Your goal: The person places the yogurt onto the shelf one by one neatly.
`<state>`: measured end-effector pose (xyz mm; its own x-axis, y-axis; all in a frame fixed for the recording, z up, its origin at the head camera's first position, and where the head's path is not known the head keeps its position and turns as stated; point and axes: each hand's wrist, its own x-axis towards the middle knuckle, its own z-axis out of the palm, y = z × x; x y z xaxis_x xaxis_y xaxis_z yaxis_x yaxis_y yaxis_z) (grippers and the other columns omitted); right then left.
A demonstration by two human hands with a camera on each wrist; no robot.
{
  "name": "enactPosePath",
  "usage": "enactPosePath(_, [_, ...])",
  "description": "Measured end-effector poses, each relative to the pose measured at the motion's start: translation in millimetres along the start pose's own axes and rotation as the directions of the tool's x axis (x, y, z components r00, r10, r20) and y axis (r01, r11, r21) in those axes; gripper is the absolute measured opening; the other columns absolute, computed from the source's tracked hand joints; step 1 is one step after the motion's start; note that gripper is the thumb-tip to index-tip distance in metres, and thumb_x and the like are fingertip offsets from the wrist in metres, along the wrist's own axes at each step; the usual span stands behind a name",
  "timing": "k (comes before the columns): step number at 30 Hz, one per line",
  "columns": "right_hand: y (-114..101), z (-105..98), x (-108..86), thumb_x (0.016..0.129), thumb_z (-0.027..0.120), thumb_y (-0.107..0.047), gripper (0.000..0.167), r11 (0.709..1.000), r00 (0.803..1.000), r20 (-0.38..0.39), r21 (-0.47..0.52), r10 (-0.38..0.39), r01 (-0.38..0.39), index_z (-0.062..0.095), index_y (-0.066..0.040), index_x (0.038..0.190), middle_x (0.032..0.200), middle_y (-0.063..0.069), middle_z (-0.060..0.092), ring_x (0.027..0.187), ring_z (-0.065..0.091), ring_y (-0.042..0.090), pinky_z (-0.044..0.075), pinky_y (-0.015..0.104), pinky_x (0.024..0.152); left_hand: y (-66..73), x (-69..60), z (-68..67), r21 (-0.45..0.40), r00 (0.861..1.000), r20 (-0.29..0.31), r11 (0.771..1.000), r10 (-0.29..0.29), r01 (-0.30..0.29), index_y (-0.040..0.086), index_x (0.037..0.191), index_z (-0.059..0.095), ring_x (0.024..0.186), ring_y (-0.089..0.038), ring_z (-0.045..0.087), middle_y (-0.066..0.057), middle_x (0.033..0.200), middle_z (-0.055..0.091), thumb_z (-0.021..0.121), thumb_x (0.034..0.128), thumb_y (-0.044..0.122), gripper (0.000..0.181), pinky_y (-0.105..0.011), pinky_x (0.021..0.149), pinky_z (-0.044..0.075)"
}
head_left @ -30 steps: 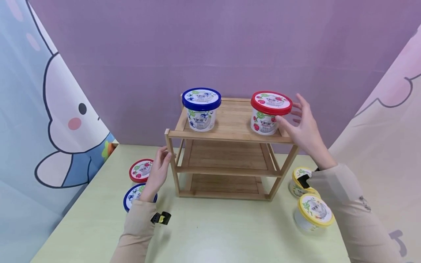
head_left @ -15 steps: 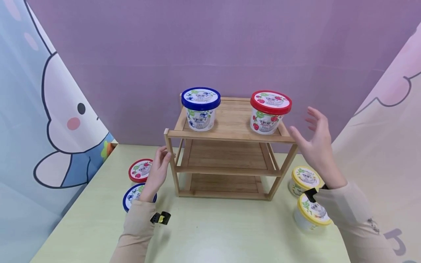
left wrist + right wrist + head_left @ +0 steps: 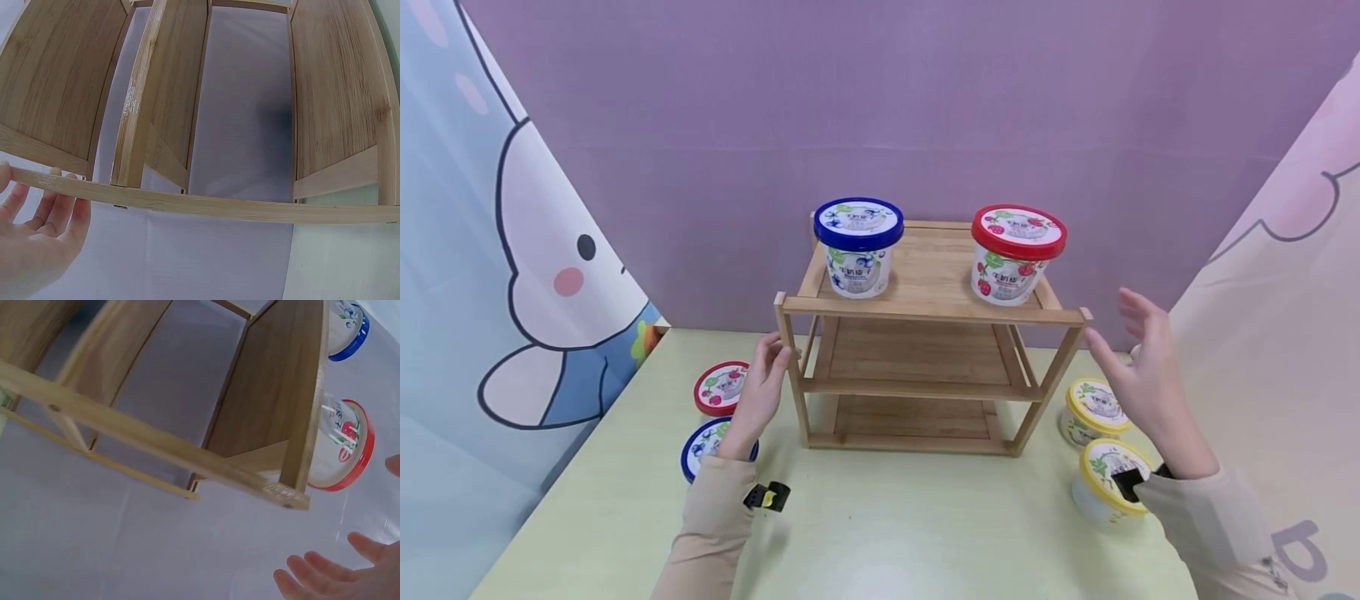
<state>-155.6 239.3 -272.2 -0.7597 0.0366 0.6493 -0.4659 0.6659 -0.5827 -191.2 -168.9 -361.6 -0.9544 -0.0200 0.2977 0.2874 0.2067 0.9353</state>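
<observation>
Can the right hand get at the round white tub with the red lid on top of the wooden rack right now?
Probably yes: the right hand looks empty and nothing crowds the red-lidded tub, though reaching it may mean rising past a corner of the wooden rack.

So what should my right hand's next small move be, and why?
I'd probably lower your right hand to a yellow-lidded tub on the table and grip it: that hand holds nothing, and the top shelf has a gap between the blue-lidded tub and the red-lidded tub, while your left hand holds the wooden rack.
</observation>
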Motion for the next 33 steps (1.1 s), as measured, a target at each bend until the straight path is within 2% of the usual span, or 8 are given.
enactPosePath(7, [15.4,-6.5,-22.5,0.085,0.055,-0.008,0.054,1.0,0.999,0.047,-0.017,0.016,-0.015,0.031,0.002,0.132,0.129,0.021,0.036,0.115,0.034,0.034,0.025,0.011,0.094,0.9,-0.1,0.2,0.021,1.0,0.007,1.0,-0.014,0.014,0.0,0.127,0.027,0.122,-0.035,0.033,-0.025,0.124,0.038,0.035,0.0963,0.021,0.038,-0.048,0.103,0.023])
enactPosePath(13, [29.4,-11.0,-43.8,0.086,0.055,-0.008,0.053,0.998,0.997,0.063,-0.049,0.045,-0.042,0.032,0.0,0.132,0.129,0.022,0.037,0.117,0.034,0.031,0.024,0.016,0.098,1.6,-0.3,0.6,0.011,1.0,0.008,1.0,0.002,-0.002,0.0,0.126,0.03,0.12,-0.034,0.036,-0.026,0.122,0.041,0.035,0.0962,0.022,0.037,-0.047,0.102,0.025])
enactPosePath(19, [44.9,-10.9,-57.3,0.084,0.057,-0.006,0.05,0.995,0.998,0.052,-0.093,0.026,-0.021,0.036,0.004,0.129,0.124,0.025,0.041,0.115,0.036,0.025,0.022,0.006,0.088,-0.1,-0.5,-1.0,0.057,1.0,0.008,0.998,0.015,-0.016,0.001,0.127,0.029,0.12,-0.036,0.036,-0.026,0.122,0.041,0.035,0.0959,0.026,0.04,-0.049,0.101,0.026])
enactPosePath(25, [58.8,-8.3,-67.5,0.085,0.057,-0.009,0.047,0.99,0.995,0.085,-0.136,0.043,-0.031,0.039,0.005,0.127,0.123,0.026,0.043,0.114,0.037,0.035,0.021,0.008,0.089,-0.5,-1.1,-2.4,0.059,1.0,0.001,0.998,0.011,-0.011,0.002,0.126,0.03,0.119,-0.035,0.037,-0.024,0.12,0.043,0.036,0.0956,0.026,0.039,-0.049,0.101,0.026])
enactPosePath(27, [62.4,-8.6,-71.6,0.085,0.056,-0.01,0.046,0.989,0.994,0.1,-0.139,0.055,-0.04,0.04,0.005,0.126,0.122,0.027,0.043,0.113,0.036,0.04,0.023,0.018,0.096,-0.5,-1.2,-2.2,0.057,1.0,-0.001,0.998,0.01,-0.01,0.002,0.126,0.03,0.119,-0.035,0.037,-0.024,0.119,0.043,0.036,0.0958,0.025,0.039,-0.049,0.101,0.027])
enactPosePath(29, [66.7,-8.7,-76.4,0.085,0.056,-0.01,0.045,0.99,0.991,0.114,-0.135,0.067,-0.051,0.04,0.006,0.125,0.121,0.028,0.043,0.112,0.036,0.044,0.025,0.035,0.101,-0.4,-1.0,-1.7,0.049,1.0,-0.004,0.999,0.01,-0.009,0.001,0.125,0.03,0.119,-0.035,0.037,-0.025,0.119,0.043,0.036,0.0959,0.024,0.038,-0.049,0.101,0.027])
enactPosePath(31, [71.7,-9.1,-81.6,0.086,0.055,-0.01,0.045,0.988,0.986,0.14,-0.138,0.085,-0.066,0.04,0.007,0.124,0.121,0.029,0.042,0.112,0.034,0.047,0.023,0.052,0.098,0.3,-0.9,-0.7,0.043,1.0,-0.005,0.999,0.012,-0.012,0.0,0.125,0.031,0.118,-0.036,0.038,-0.025,0.119,0.043,0.036,0.0959,0.023,0.037,-0.049,0.1,0.027])
enactPosePath(33, [77.2,-9.1,-86.7,0.086,0.056,-0.01,0.044,0.987,0.982,0.158,-0.137,0.105,-0.084,0.041,0.009,0.122,0.12,0.031,0.042,0.111,0.034,0.05,0.023,0.061,0.091,0.5,-0.7,-0.1,0.038,1.0,-0.005,0.999,0.012,-0.012,0.0,0.125,0.031,0.118,-0.035,0.039,-0.026,0.118,0.044,0.036,0.096,0.022,0.037,-0.049,0.1,0.027])
